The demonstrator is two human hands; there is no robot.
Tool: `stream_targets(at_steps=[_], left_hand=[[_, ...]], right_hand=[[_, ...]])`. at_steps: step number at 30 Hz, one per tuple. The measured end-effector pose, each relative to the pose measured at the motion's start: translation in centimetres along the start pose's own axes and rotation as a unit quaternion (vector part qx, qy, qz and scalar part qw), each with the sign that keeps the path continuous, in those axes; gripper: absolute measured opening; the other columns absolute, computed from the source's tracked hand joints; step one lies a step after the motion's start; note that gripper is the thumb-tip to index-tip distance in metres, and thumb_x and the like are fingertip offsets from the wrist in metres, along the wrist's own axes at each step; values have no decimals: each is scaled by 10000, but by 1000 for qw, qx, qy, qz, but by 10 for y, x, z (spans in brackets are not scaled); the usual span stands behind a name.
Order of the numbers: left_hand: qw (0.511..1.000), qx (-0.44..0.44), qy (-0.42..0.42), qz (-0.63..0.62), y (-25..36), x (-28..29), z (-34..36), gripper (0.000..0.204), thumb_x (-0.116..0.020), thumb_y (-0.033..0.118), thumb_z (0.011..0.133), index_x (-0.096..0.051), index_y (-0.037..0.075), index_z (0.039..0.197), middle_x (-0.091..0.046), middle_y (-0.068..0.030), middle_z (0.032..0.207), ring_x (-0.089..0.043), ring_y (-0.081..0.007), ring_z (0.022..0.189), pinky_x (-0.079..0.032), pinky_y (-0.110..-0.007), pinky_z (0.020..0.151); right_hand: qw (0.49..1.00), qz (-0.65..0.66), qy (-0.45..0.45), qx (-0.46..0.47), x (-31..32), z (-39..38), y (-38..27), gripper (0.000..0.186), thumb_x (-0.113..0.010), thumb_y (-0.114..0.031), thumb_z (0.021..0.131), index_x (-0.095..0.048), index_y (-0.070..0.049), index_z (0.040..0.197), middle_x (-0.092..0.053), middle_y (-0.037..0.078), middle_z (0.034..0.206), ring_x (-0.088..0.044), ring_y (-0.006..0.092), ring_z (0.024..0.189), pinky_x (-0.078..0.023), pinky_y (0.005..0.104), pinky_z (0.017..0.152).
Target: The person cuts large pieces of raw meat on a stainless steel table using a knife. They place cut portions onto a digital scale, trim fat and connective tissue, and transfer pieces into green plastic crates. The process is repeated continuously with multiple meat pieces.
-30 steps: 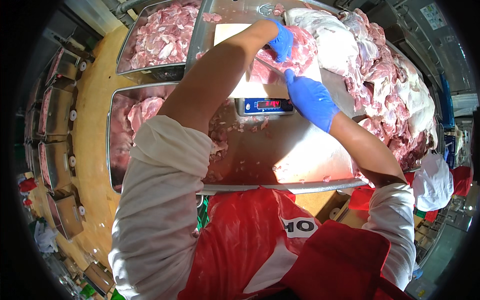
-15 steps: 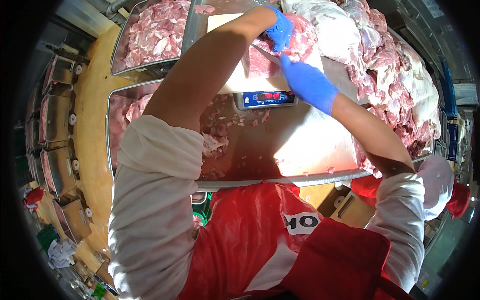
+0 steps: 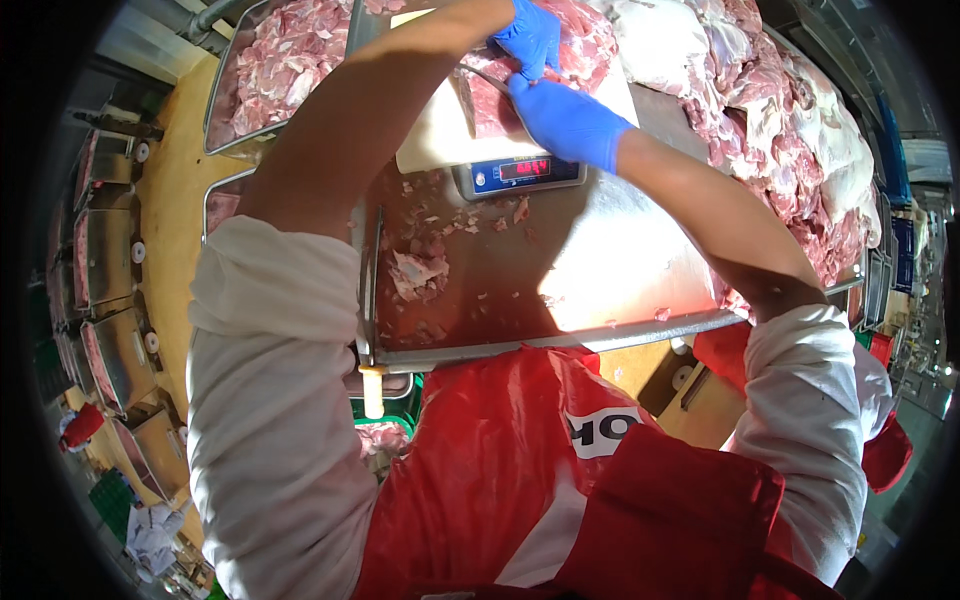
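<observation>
Head view: the blue-gloved right hand (image 3: 568, 118) is clenched around a narrow-bladed steel knife (image 3: 488, 76), its handle hidden. The blue-gloved left hand (image 3: 530, 42) rests against a thick slab of raw pink meat (image 3: 490, 110), which lies on a white cutting board (image 3: 430, 132) beyond a blue-fronted digital scale (image 3: 524, 172); whether the left fingers grip cannot be told. Hazard, as judged: slick meat sliding could send the blade into those nearby fingers.

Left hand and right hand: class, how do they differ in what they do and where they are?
The left hand is on the meat; the right hand grips a knife. The left hand is farther from the red apron, the right hand nearer. Both wear blue gloves.
</observation>
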State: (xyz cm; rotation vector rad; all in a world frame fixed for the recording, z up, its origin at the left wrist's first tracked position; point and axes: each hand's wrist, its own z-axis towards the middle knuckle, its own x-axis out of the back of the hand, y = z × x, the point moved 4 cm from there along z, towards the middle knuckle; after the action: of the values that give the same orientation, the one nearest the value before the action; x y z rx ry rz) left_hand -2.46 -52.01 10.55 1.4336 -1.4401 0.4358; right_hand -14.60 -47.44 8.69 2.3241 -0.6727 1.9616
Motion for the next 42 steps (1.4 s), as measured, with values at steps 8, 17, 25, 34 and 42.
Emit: stream_targets(at_steps=[8, 17, 25, 34, 42], left_hand=[[999, -32, 17, -23, 5, -10, -3, 518, -777, 162, 756, -670, 36, 1246, -707, -151, 1169, -679, -260, 1038, -550, -368, 884], [998, -51, 33, 2, 6, -6, -4, 502, -779, 145, 784, -652, -10, 1245, -707, -177, 1144, -680, -260, 1043, -553, -356, 896], [833, -127, 534, 62, -19, -19, -59, 492, -781, 129, 810, -635, -51, 1243, -707, -200, 1122, -682, -259, 1047, -555, -345, 906], [723, 192, 630, -210, 53, -151, -79, 613, -788, 25, 698, -513, -6, 1246, -534, -199, 1142, -597, -338, 1020, -520, -415, 891], [695, 29, 693, -191, 40, -191, -98, 380, -743, -34, 646, -561, 6, 978, -548, -140, 907, -578, -306, 842, -496, -369, 776]], right_hand=[[999, -29, -37, 7, -11, -47, 10, 238, -425, -80, 989, -475, 19, 1201, -670, 273, 937, -687, 425, 854, -554, 491, 730], [994, -82, 42, -63, -65, -50, 12, 157, -501, -63, 947, -461, 1, 1084, -692, 233, 867, -707, 400, 773, -574, 475, 644], [981, -118, 37, -149, -54, -178, 36, 210, -491, -116, 968, -421, -27, 1144, -627, 241, 801, -646, 445, 651, -514, 541, 544], [967, -16, 250, -52, -36, -111, 9, 233, -513, -126, 953, -456, -12, 1147, -651, 270, 896, -661, 456, 794, -512, 555, 666], [993, -76, 82, -34, -33, -50, 3, 243, -540, -81, 906, -496, -12, 1135, -693, 203, 844, -697, 398, 802, -546, 503, 699]])
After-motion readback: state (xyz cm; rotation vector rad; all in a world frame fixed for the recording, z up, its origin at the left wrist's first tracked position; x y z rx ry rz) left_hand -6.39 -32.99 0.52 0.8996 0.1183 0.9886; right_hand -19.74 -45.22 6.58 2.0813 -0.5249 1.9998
